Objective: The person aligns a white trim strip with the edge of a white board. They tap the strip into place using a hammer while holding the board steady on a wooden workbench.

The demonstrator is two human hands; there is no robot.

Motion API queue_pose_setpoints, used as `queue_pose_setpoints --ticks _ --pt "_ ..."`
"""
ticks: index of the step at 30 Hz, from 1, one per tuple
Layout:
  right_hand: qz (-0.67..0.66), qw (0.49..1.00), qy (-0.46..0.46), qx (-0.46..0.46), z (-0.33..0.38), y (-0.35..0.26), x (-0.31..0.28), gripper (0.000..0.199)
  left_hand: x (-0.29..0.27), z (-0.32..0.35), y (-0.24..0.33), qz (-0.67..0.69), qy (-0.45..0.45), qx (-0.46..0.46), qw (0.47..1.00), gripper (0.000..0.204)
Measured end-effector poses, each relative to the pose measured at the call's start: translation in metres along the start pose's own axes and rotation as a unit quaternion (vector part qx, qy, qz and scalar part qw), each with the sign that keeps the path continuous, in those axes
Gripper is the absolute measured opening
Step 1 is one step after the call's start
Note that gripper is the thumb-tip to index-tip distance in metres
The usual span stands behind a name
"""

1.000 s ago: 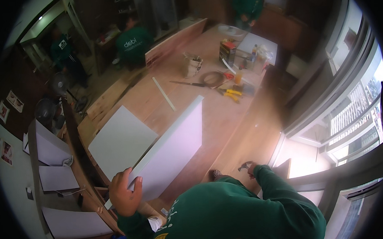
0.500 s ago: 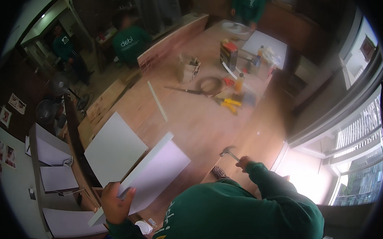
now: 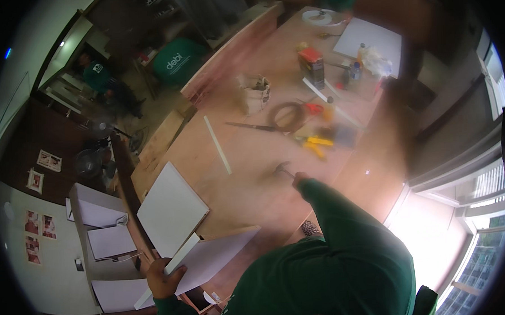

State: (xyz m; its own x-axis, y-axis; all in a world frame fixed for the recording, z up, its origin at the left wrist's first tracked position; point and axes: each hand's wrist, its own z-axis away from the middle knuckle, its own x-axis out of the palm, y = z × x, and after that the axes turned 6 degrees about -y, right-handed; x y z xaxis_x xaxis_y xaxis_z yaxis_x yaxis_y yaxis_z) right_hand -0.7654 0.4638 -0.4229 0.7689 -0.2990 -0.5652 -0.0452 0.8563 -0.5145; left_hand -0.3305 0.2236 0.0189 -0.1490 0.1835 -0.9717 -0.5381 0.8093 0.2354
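My left hand (image 3: pixel 165 278) is closed on the lower left edge of a white panel (image 3: pixel 223 257), thumb on its face and fingers round the narrow edge. The panel stands tilted at the near side of the wooden worktable. In my right hand (image 3: pixel 300 178) is a claw hammer (image 3: pixel 283 169), held out over the middle of the table with its head apart from the panel. A second white board (image 3: pixel 173 209) lies flat just beyond the held panel. Beyond that, a thin white strip (image 3: pixel 217 145) rests on the tabletop.
Across the worktable (image 3: pixel 254 197) lie yellow-handled pliers (image 3: pixel 318 144), a handsaw (image 3: pixel 250 126), a coil of brown edging (image 3: pixel 287 117), a cloth pouch (image 3: pixel 255 94) and a red-black can (image 3: pixel 311 67). A reddish plank (image 3: pixel 231 51) stands along the far left edge. Co-workers are beyond.
My right hand has carried the hammer from the near right, up and left over the table. The held panel has turned, showing its narrow edge differently. The whole view has shifted slightly.
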Motion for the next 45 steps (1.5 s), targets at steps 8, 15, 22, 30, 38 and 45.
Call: queue_pose_setpoints --ticks 8,15,22,30,38,45 --pt "0.036 0.999 0.013 -0.038 -0.067 0.023 0.015 0.034 -0.005 -0.002 0.01 0.0 0.0 -0.02 1.0 0.05" --pt "0.01 0.995 0.077 -0.058 -0.073 0.06 0.023 0.036 -0.002 -0.001 0.022 -0.029 0.023 -0.017 0.999 0.05" --pt "0.217 0.97 0.101 -0.05 -0.093 0.075 0.024 0.038 -0.01 0.001 0.029 -0.047 0.015 -0.017 0.999 0.051" --pt "0.198 0.975 0.099 -0.008 -0.065 0.057 0.006 0.034 -0.012 -0.003 0.033 -0.019 0.015 -0.018 1.0 0.051" --pt "0.183 0.978 0.092 -0.049 -0.005 0.033 -0.018 0.033 -0.013 0.009 0.033 -0.036 0.034 -0.014 0.999 0.051" --pt "0.09 0.976 0.074 -0.182 0.026 0.098 0.012 0.022 -0.011 0.012 0.032 -0.035 0.061 -0.003 0.997 0.052"
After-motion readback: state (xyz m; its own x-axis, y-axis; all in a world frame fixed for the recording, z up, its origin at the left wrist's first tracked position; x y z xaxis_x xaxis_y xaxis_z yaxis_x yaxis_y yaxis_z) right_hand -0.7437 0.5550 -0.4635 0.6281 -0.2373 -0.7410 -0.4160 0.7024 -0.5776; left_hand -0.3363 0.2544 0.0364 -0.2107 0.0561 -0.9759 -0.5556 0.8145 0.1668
